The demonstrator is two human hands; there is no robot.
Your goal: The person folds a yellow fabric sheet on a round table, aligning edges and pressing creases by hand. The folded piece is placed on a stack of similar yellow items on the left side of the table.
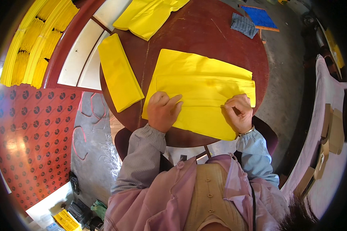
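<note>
A yellow sheet (196, 90) lies on the round dark red table in front of me, with a long folded band across its middle; whether it is cloth or paper I cannot tell. My left hand (162, 111) rests on its left part, fingers curled and closed at the fold. At the right end of the same band, my right hand (240, 112) pinches the sheet between thumb and fingers. Left of my left hand lies a yellow folded strip (120, 73), flat and narrow. Another yellow sheet (148, 17) is spread at the table's far side.
The round table (204, 27) carries a grey textured cloth (243, 25) near its far right edge, beside a blue-topped stool (261, 17). Stacked yellow bundles (38, 42) stand at the far left. Opened cardboard boxes (327, 142) lie on a pale covering at right.
</note>
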